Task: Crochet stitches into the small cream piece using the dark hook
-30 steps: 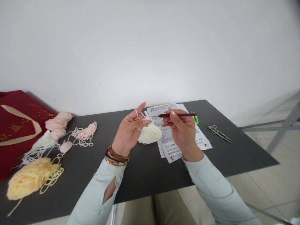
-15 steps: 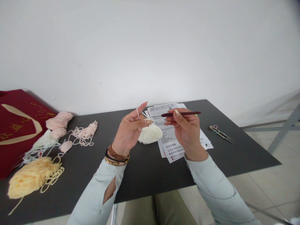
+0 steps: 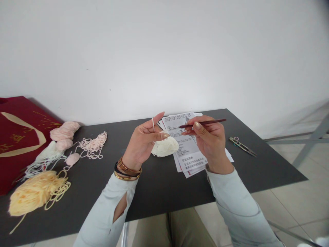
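A strand of white yarn [image 3: 153,124] loops over the index finger of my left hand [image 3: 144,140], whose thumb presses toward the other fingers. My right hand [image 3: 209,140] grips a dark red crochet hook [image 3: 213,121] between thumb and fingers, its tip pointing left toward my left hand. The two hands are raised over the table and apart from each other. Behind my left hand lies a ball of white yarn [image 3: 166,146]. Printed sheets [image 3: 187,151] lie partly under my right hand. The yarn inside my left fingers is mostly hidden.
On the black table [image 3: 154,192], thread snips [image 3: 243,146] lie at the right. Pink yarn [image 3: 94,144], pale yarn [image 3: 46,157] and yellow yarn [image 3: 33,192] are at the left, beside a dark red bag [image 3: 23,127]. A white wall [image 3: 154,61] stands behind the table.
My right hand has moved slightly right with the crochet hook, which is a little more tilted. My left hand has shifted slightly right, the yarn still looped over its index finger.
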Demonstrator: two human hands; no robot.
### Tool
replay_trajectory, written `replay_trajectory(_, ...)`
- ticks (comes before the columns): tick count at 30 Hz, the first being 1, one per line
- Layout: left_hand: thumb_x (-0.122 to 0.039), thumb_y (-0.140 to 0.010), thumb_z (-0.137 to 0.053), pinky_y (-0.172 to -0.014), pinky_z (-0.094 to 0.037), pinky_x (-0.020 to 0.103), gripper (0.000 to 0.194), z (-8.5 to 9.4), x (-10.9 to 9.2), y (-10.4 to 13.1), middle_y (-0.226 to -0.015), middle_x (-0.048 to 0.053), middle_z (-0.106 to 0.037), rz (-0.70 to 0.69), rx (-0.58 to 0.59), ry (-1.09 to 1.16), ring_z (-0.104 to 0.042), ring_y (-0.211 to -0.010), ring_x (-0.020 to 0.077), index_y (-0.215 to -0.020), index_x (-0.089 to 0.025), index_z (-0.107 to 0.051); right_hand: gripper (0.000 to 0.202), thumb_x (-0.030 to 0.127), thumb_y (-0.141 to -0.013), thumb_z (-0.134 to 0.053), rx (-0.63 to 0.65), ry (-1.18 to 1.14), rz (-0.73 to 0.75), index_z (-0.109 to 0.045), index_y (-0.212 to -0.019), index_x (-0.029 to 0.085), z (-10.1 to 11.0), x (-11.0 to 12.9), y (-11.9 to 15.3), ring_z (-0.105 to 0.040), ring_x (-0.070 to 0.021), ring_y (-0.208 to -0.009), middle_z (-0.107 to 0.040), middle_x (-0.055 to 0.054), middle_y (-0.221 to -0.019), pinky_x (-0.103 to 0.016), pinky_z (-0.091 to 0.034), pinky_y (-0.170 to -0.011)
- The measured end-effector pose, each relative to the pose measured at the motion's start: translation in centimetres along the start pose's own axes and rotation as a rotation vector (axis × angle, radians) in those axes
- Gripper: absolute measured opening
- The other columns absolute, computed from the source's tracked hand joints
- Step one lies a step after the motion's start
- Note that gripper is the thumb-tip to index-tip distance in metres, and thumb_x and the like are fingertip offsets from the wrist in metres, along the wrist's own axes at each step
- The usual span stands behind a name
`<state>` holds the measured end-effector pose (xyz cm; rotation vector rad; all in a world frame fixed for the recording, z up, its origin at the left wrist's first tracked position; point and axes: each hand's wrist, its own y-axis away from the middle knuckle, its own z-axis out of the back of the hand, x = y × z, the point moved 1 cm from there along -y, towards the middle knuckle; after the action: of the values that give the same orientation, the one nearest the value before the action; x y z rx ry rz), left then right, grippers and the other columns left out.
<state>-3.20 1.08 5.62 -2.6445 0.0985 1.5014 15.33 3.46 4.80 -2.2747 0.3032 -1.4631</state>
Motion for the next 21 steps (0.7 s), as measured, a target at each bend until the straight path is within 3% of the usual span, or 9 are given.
replay_trajectory(8,-0.005,-0.059,-0.083,-0.053,-0.044,0.021,0.056,-0.06,-0.26,0.17,-0.056,-0.004,-0.064,0.014,0.026,-0.034,-0.056,-0.050,0.0076,-0.113,-0.016,-0.073,0.015,0.035,-0.075,-0.080,0.008,0.024,0.003,-0.074,-0.080,0.022,0.37,0.00,-0.04,-0.072,-0.0140,-0.060,-0.074,0.000,-0.077,-0.026,-0.064,-0.057)
replay_trajectory(21,-0.004,-0.062,-0.081,-0.060,-0.046,0.021,0.060,0.36,-0.06,0.23,-0.061,-0.002,-0.067,-0.009,0.100,-0.172,-0.059,-0.056,0.0082,-0.120,-0.018,-0.070,0.019,0.039,-0.076,-0.078,-0.046,0.036,-0.017,-0.072,-0.077,0.021,0.28,-0.19,-0.20,-0.069,-0.0133,-0.054,-0.071,0.001,-0.066,-0.025,-0.061,-0.054)
